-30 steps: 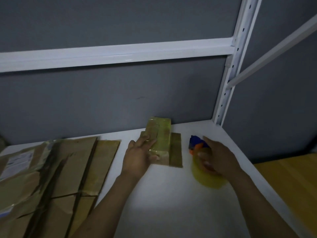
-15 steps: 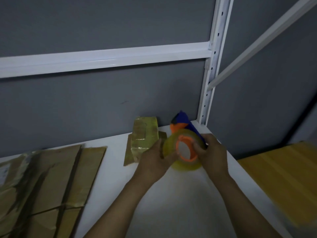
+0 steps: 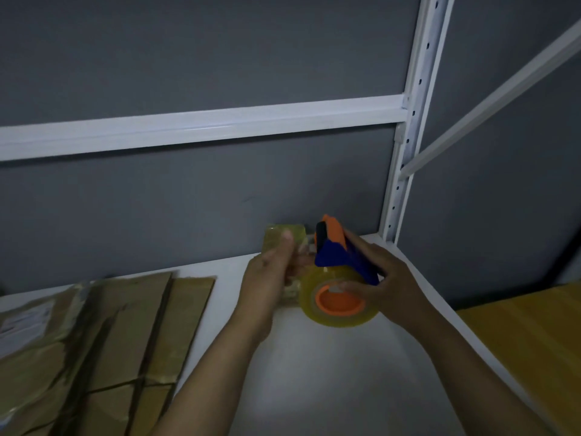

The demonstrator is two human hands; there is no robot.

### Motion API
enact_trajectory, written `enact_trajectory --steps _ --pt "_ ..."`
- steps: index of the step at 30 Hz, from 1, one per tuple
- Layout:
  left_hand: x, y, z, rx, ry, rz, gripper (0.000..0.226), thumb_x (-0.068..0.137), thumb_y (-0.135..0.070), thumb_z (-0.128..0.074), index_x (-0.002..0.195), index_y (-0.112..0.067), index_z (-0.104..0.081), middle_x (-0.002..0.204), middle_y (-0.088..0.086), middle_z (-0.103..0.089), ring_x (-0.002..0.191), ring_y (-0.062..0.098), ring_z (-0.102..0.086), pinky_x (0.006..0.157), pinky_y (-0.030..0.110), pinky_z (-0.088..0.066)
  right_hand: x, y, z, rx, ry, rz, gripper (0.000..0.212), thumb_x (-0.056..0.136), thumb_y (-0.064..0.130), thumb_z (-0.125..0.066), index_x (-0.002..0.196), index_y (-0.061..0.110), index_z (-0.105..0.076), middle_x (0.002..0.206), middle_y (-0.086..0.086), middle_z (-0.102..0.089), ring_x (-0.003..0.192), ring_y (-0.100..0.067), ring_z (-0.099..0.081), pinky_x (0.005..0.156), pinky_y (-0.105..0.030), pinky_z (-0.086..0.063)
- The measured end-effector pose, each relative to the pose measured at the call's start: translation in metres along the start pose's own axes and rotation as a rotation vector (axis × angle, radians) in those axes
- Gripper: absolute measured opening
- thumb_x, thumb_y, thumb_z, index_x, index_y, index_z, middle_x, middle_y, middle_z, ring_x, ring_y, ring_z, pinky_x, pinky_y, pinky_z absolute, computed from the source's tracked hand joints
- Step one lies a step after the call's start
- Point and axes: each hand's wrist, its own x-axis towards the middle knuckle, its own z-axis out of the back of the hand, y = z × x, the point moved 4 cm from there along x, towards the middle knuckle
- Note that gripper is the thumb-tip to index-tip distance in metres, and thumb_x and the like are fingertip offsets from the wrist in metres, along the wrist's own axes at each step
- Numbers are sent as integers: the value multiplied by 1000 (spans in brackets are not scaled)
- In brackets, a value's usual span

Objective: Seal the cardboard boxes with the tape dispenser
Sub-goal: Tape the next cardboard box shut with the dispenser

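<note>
The right hand (image 3: pixel 393 284) grips the tape dispenser (image 3: pixel 339 262) above the shelf (image 3: pixel 330 372), cutter end pointing away. The left hand (image 3: pixel 267 278) curls at the dispenser's left; whether it pinches tape cannot be told. A small box (image 3: pixel 283 232) stands just behind the dispenser; flattened cardboard boxes (image 3: pixel 110 335) lie well left, nearer the left hand.

Blue and orange plastic tape dispenser (image 3: pixel 341 251): smooth, slight sheen. Yellowish translucent tape roll (image 3: pixel 342 320): glossy film. Flattened brown cardboard boxes (image 3: pixel 110 341), left: matt, creased, with shiny tape strips. White metal rack frame (image 3: pixel 415 121): smooth, painted, glossy. White shelf (image 3: pixel 314 379): smooth, matt.
</note>
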Motion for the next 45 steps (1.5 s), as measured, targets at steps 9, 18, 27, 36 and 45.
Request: enact_trajectory --steps 9,18,27,36,45 --pt "25 18 23 -60 -174 177 22 83 -2 -68 62 -8 -65 55 4 -63 42 8 -49 42 15 -38 11 -7 13 -438 144 43 75 71 38 -82 126 62 -37 96 18 -50 90 -1 -50 74 -15 -41" --pt "50 56 76 132 -313 213 25 85 -12 -69 62 -2 -67 64 13 -62 54 18 -43 58 29 -35 26 -24 27 -794 305 1 67 78 51 -71 124 62 -24 102 14 -44 89 -6 -48 77 -18 -42" --pt "61 119 79 173 -260 340 40 89 -34 -68 56 -12 -65 46 1 -52 42 10 -40 42 17 -34 35 -54 2 -880 404 -42 68 80 55 -67 133 59 -25 108 9 -47 92 -7 -49 74 -14 -39" --pt "62 106 83 602 -280 -131 47 92 -41 -61 134 -23 -52 113 -4 -68 108 6 -63 87 17 -46 37 -55 1 -894 437 -78 70 80 57 -65 139 55 -28 110 7 -47 94 -9 -50 78 -17 -41" --pt "66 124 51 1333 235 -673 101 78 -71 -48 155 -26 0 160 -5 -3 149 14 7 121 31 1 44 -43 -28 -950 401 -1 68 86 56 -58 145 47 -27 99 9 -35 86 -8 -41 72 -21 -31"
